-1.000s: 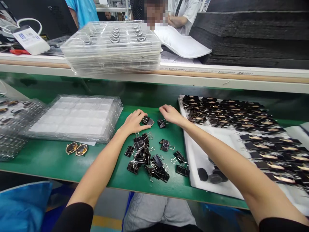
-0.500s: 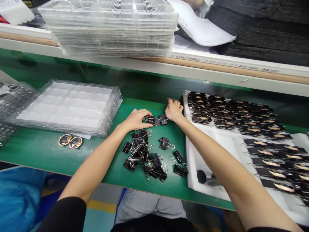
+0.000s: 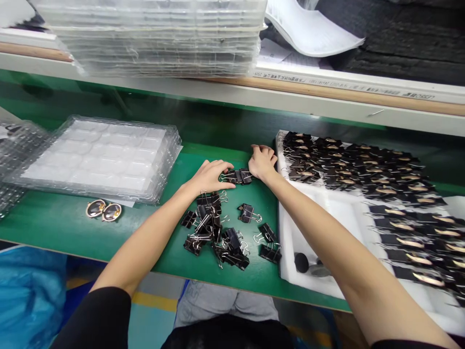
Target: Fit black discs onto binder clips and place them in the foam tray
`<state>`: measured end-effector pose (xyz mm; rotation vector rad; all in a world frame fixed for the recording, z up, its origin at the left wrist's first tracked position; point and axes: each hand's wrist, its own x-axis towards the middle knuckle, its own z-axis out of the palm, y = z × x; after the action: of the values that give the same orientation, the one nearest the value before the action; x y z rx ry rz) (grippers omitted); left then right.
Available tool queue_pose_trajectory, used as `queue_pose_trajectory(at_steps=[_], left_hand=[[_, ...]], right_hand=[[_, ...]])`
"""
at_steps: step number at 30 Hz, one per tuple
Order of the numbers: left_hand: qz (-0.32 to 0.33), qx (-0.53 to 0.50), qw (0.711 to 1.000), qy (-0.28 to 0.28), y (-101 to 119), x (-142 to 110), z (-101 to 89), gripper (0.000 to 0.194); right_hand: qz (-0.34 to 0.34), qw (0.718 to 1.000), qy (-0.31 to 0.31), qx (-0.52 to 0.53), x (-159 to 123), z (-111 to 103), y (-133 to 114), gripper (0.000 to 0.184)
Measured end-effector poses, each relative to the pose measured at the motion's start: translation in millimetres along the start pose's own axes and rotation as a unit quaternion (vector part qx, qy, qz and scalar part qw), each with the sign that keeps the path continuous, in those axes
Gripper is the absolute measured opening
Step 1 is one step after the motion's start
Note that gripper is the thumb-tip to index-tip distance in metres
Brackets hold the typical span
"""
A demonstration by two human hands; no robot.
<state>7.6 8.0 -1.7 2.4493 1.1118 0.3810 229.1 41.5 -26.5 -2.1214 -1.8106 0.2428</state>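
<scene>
the clipped piece (image 3: 238, 176) lies on the green mat (image 3: 72, 228) directly between both hands, its long axis running left to right. left hand (image 3: 209, 175) pinches its left end, right hand (image 3: 262, 162) its right end; equally near.

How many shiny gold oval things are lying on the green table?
2. The gold ovals lie side by side, touching, on the green table, just before the clear tray stack. More may be hidden.
</scene>
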Motion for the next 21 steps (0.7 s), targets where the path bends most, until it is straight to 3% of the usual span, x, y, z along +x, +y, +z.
queue_pose_trajectory(at_steps=[11, 16, 18, 21], left_hand=[[0.026, 0.027, 0.999, 0.012, -2.9, 0.1, 2.4, 0.047], [0.028, 0.01, 0.999, 0.035, -4.3, -1.5, 1.9, 0.046], [0.007, -0.052, 0.997, 0.06, -7.1, -1.1, 1.5, 0.048], [-0.049, -0.18, 0.976, 0.114, -10.7, 1.6, -0.1, 0.049]], right_hand=[[0.029, 1.0, -0.007, 0.005, -5.8, -10.0, -11.8, 0.053], [0.087, 0.989, -0.003, 0.116, -2.5, -30.6, -19.0, 0.054], [0.038, 0.978, 0.006, 0.207, -3.0, -44.1, -16.6, 0.062], [-0.13, 0.95, -0.046, 0.282, -13.3, -61.2, -9.4, 0.054]])
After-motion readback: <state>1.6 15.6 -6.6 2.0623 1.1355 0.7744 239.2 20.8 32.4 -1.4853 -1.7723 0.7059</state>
